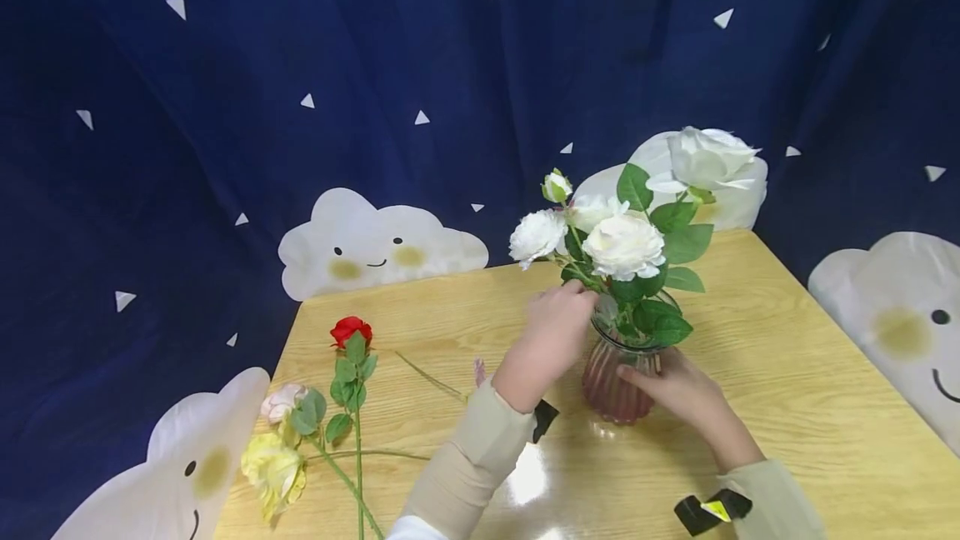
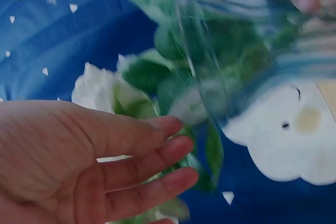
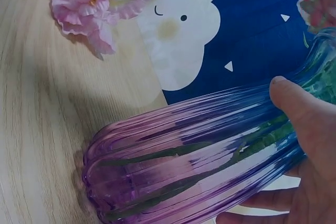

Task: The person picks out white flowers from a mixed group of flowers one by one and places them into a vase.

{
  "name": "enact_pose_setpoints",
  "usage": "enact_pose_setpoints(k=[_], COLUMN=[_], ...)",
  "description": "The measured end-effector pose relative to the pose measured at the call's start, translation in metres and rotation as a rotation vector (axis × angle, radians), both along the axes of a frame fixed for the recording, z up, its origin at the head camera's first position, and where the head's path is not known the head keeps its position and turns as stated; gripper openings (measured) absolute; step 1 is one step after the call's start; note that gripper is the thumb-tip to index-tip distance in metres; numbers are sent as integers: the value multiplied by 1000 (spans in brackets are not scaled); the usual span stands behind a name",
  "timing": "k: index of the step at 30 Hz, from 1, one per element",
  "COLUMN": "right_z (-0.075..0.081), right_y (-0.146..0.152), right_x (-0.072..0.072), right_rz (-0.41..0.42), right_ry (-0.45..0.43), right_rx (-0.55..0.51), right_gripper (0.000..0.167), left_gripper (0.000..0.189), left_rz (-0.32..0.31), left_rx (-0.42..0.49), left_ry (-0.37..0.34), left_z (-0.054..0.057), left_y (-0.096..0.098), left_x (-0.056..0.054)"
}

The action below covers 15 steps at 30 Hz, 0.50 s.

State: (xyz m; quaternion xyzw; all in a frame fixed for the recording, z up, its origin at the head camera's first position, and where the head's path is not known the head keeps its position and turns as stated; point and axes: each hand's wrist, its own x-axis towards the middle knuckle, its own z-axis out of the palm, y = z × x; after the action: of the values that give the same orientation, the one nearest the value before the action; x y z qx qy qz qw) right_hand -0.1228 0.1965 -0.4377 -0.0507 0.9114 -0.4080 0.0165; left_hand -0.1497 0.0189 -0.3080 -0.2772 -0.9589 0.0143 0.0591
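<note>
A ribbed glass vase (image 1: 617, 382), pink-purple low down and bluish near the mouth, stands on the table. My right hand (image 1: 686, 390) grips its side, thumb in front and fingers round the other side (image 3: 310, 145). White roses (image 1: 624, 247) and green leaves rise from it, and stems (image 3: 178, 182) show through the glass. My left hand (image 1: 551, 332) is at the left of the vase mouth. Its thumb and fingertips (image 2: 181, 145) meet a pale petal or leaf (image 2: 197, 103) beside the rim; whether they pinch it is unclear.
At the table's left lie a red rose (image 1: 350, 330), a yellow flower (image 1: 273, 473) and a pale pink one (image 1: 283, 402) with long stems. A pink flower (image 3: 100, 9) lies beyond my left forearm. Behind the table (image 1: 795, 357) hangs a dark blue curtain (image 1: 420, 40) with clouds.
</note>
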Motion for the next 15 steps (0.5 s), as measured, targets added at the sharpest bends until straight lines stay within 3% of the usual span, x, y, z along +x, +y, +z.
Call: enact_pose_setpoints(k=[4,9,12,15], right_z=[2,2,1,3], right_y=[2,5,6,4], right_x=[0,-1,-1,5], right_rz=[-3,-8,-14,-54], right_ry=[-35,-46,-39,-36], right_rx=[-15,-14,-26,78], right_gripper=[85,87,88,94], left_gripper=[21,21,21,25], left_rz=[28,48,51,53], left_rx=[98,134,111,56], left_ry=[55,26,-3,-68], left_z=[-12,-36,-57,-85], left_y=[-22,-42,-51,-56], left_x=[0,2,6,14])
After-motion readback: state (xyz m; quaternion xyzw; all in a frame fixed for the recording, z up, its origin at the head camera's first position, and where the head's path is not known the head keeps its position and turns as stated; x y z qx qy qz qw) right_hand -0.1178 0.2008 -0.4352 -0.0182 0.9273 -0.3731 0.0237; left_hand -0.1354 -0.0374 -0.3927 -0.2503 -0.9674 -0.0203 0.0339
